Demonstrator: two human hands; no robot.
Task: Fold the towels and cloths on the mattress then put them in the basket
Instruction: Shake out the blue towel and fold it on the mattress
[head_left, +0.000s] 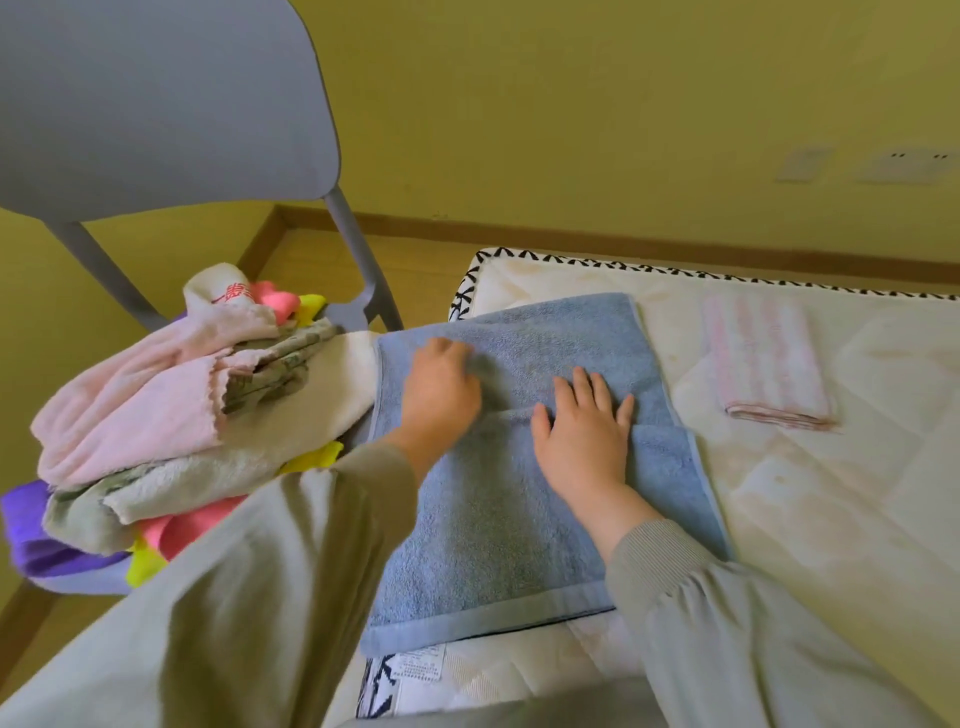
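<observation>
Towel (493, 519): blue terry rectangle, right hand (582, 431) flat.

The mattress (831, 519) before me carried a blue towel (493, 519) along its left edge, reaching from the near corner almost to the far one, and a folded pink-striped cloth (769, 364) lying apart, nearer the far edge.

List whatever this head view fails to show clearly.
All in the head view:
Basket: not in frame, or buried under the cloth pile.
Left hand: fingers motion-blurred; grip on the blue towel unclear.
Mattress label: print too small.
Chair: top cut off by the frame edge.
</observation>
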